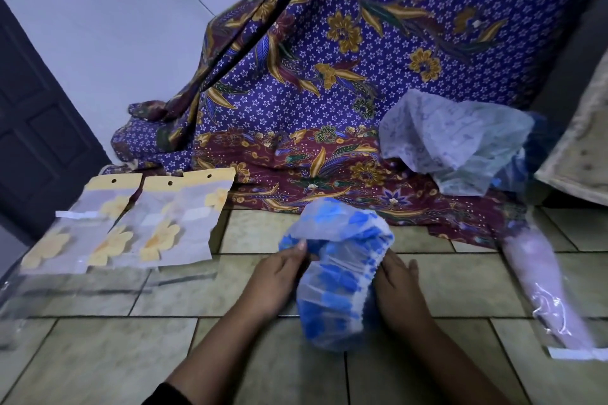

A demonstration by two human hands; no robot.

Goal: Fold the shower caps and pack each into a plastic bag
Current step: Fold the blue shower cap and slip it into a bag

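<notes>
Your left hand [279, 276] pinches the upper left edge of the blue shower cap [332, 293]. Your right hand [399, 289] lies against its gathered right edge, but you cannot tell whether those fingers grasp it. Flower-printed plastic bags [131, 227] lie left of the cap, and a packed purple bag [552, 293] lies to its right.

Most fingers of the left hand [279, 279] and right hand [399, 293] are hidden behind the blue shower cap [332, 293]. A blurred clear bag [16, 299] runs off the left edge; the lilac packed bag [552, 302] is cut at the right.
</notes>
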